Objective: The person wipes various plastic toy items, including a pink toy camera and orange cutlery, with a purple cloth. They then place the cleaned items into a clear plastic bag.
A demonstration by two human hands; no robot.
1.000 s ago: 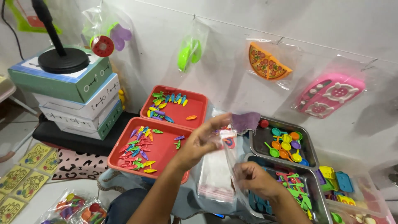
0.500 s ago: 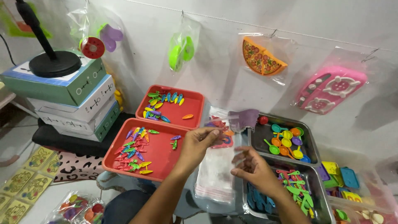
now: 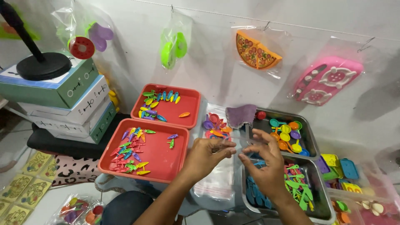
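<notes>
- Clear plastic is the material in hand: a small transparent bag (image 3: 218, 175) hangs between both hands, its mouth held up at about their height, its lower part draped down just right of the near red tray (image 3: 143, 152).
- Left hand (image 3: 208, 154) sits just right of that tray, thumb and fingers pinched on the bag's top edge.
- Right hand (image 3: 264, 160) is further right of the tray, over the lower steel tray (image 3: 321, 208); its fingers are partly spread, with thumb and forefinger seemingly nipping the opposite edge, though the film is too clear to be sure.
- Behind the hands, right of the far red tray (image 3: 189, 106), lie small coloured toy pieces (image 3: 214, 125) and a purple mitten-shaped piece (image 3: 241, 114).
- Upper steel tray (image 3: 310, 141) holds coloured spoons (image 3: 285, 135).
- To do this well, I judge, keep the two pinches on opposite lips and draw them apart evenly, so the mouth stays open and level.
- Hold the bag above the trays, so any dropped piece lands among its kind.
</notes>
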